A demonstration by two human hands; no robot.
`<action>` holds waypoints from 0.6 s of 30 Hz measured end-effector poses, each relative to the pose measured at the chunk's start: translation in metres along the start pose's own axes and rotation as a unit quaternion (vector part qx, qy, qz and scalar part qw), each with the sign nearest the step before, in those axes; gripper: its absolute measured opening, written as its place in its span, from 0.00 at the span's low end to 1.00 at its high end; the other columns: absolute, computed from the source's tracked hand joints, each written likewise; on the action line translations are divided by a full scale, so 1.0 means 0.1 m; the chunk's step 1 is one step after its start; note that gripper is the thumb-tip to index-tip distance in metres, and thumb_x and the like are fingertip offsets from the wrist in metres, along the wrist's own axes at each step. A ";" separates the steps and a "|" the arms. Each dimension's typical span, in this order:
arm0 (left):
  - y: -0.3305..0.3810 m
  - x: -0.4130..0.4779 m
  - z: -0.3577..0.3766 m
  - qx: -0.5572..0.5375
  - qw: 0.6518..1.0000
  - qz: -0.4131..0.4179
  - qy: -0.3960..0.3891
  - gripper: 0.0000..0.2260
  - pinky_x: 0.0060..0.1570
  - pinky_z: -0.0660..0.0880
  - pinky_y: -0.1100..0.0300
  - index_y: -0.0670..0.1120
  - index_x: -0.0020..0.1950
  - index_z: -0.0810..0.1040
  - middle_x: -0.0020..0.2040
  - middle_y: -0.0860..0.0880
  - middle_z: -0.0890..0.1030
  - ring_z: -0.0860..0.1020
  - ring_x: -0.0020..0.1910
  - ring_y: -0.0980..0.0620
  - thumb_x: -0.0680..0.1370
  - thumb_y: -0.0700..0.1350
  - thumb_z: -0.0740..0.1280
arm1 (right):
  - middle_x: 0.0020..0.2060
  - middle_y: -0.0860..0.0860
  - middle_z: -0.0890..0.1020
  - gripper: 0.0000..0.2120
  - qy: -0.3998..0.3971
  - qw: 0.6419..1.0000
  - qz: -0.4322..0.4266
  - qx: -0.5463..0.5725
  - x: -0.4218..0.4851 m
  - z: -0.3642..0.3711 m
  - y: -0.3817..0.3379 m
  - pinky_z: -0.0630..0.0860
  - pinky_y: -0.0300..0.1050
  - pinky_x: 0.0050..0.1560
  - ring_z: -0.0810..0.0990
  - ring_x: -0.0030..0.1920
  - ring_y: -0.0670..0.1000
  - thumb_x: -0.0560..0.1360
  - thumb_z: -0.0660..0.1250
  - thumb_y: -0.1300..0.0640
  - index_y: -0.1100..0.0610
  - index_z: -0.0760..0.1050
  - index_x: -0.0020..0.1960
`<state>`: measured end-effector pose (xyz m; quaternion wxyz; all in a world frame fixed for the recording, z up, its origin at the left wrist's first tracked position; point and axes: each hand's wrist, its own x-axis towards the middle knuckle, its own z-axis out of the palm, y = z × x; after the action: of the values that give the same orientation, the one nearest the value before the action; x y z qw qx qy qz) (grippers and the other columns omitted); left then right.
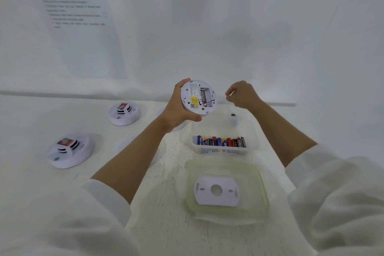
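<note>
Left hand (178, 108) is gripping the smoke detector (198, 97); right hand (242, 94) is hovering curled just beside it, can't tell if it's pinching anything.

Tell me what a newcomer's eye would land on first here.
The left hand grips a white smoke detector raised at centre, its back facing the camera with a battery in the open compartment; the right hand hovers beside it, fingers curled. Below, a clear tub holds a row of colourful batteries; at left on the table sit a nearer detector and a farther detector.
</note>
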<state>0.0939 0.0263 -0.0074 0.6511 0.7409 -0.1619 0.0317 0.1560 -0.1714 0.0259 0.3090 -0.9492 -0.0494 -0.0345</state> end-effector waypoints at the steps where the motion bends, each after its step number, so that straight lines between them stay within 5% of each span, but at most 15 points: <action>1: -0.01 0.03 -0.01 0.001 1.000 -0.001 0.002 0.45 0.45 0.75 0.69 0.41 0.71 0.54 0.60 0.51 0.68 0.71 0.56 0.58 0.60 0.18 0.69 | 0.49 0.57 0.79 0.08 -0.012 0.993 -0.003 -0.116 0.05 0.07 0.02 0.74 0.44 0.44 0.79 0.46 0.56 0.74 0.63 0.65 0.65 0.76 0.52; 5: -0.03 0.13 0.00 0.010 1.000 -0.012 -0.001 0.45 0.44 0.75 0.70 0.44 0.71 0.55 0.58 0.55 0.68 0.72 0.55 0.58 0.60 0.19 0.70 | 0.38 0.52 0.73 0.12 -0.095 0.925 -0.026 -0.367 0.07 0.23 -0.05 0.68 0.43 0.42 0.75 0.44 0.55 0.74 0.63 0.63 0.62 0.71 0.58; 9: -0.06 0.20 0.00 0.021 1.000 -0.015 -0.002 0.45 0.44 0.75 0.71 0.44 0.71 0.56 0.57 0.56 0.68 0.71 0.55 0.58 0.61 0.20 0.70 | 0.46 0.52 0.74 0.14 -0.153 0.891 0.002 -0.427 0.14 0.33 -0.03 0.66 0.41 0.45 0.73 0.45 0.52 0.76 0.57 0.64 0.59 0.72 0.60; 14: -0.10 0.25 0.03 0.032 0.999 -0.013 -0.009 0.45 0.44 0.76 0.70 0.43 0.71 0.56 0.57 0.57 0.68 0.72 0.56 0.58 0.60 0.21 0.71 | 0.47 0.53 0.74 0.13 -0.148 0.903 -0.002 -0.403 0.21 0.37 -0.01 0.66 0.42 0.46 0.73 0.47 0.53 0.76 0.56 0.64 0.59 0.70 0.59; 18: -0.12 0.25 0.04 0.030 0.999 -0.011 -0.012 0.46 0.44 0.75 0.70 0.42 0.71 0.55 0.57 0.56 0.68 0.72 0.55 0.59 0.60 0.20 0.70 | 0.42 0.52 0.75 0.09 -0.120 0.948 -0.005 -0.295 0.24 0.31 0.02 0.68 0.44 0.43 0.74 0.43 0.54 0.70 0.67 0.63 0.59 0.72 0.50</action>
<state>0.1197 0.0189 -0.0126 0.6272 0.7618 -0.1609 0.0206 0.1815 -0.1529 0.0026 0.0066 -0.9947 -0.0788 0.0654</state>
